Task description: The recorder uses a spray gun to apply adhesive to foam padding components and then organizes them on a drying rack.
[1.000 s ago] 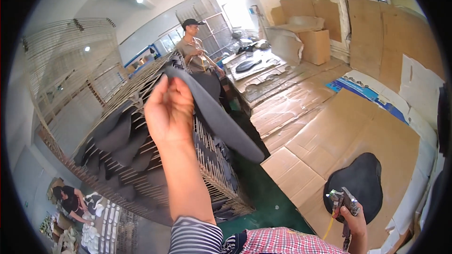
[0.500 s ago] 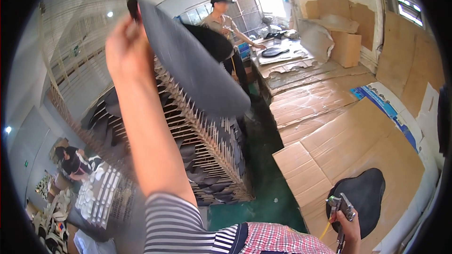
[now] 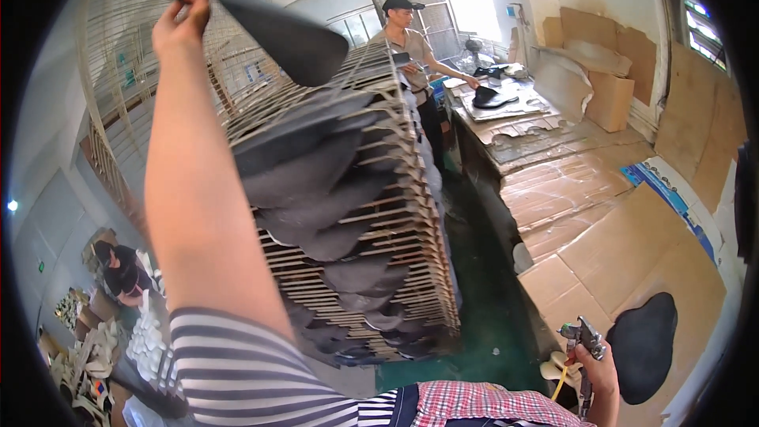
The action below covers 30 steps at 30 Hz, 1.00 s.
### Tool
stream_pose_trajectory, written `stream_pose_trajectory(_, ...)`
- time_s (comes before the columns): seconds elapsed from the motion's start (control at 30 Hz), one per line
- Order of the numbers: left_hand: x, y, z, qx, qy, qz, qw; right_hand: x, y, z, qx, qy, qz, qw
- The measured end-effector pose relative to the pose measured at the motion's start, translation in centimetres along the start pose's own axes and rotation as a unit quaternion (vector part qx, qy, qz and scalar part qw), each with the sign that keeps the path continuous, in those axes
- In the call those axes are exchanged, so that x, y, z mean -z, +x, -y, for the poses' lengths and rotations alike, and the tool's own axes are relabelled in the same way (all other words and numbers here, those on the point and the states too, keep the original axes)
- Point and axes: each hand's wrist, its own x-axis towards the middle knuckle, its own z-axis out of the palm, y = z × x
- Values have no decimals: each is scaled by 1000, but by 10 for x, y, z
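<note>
High at the upper left, my left hand (image 3: pixel 180 25) pinches the narrow end of a flat black pad (image 3: pixel 285 35). Its broad rounded end reaches rightward over the top of a wire rack (image 3: pixel 435 190). Similar dark pads (image 3: pixel 308 162) lie on the rack's several tiers. At the lower right, my right hand (image 3: pixel 602 375) is wrapped round a metal spray gun (image 3: pixel 583 338) with a yellow hose. Beside that hand, another black pad (image 3: pixel 644 348), wide with rounded lobes, rests on a cardboard sheet (image 3: pixel 656 245).
Across the cardboard-covered bench (image 3: pixel 565 190), a co-worker (image 3: pixel 407 39) in a cap reaches toward a black pad (image 3: pixel 492 98). Another person (image 3: pixel 122 269) bends near white pieces (image 3: pixel 150 332) at the lower left. Green floor (image 3: pixel 490 300) runs between rack and bench.
My left hand has moved left with the pad, which now lies flatter over the rack's top. The view has shifted, showing more of the rack. My right hand still grips the spray gun.
</note>
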Motion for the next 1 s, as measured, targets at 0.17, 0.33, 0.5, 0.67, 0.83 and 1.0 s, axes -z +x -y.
stream_pose_trajectory(0.17,44,-65,-238,-267,498,-87,820,-71,22,7,-27,-13,45,999)
stream_pose_trajectory(0.33,134,-154,-314,-221,513,-432,708,-132,59,22,-42,-71,80,993)
stream_pose_trajectory(0.5,106,-247,-322,-401,627,-305,594,-167,71,19,-7,-97,199,975)
stream_pose_trajectory(0.67,95,-265,-115,-451,627,-133,621,-131,54,-5,-27,-75,196,977)
stream_pose_trajectory(0.83,136,-343,135,-39,652,75,753,-71,24,-7,-44,-85,115,989)
stream_pose_trajectory(1.0,278,-420,360,250,646,46,720,25,-27,4,-46,-61,60,995)
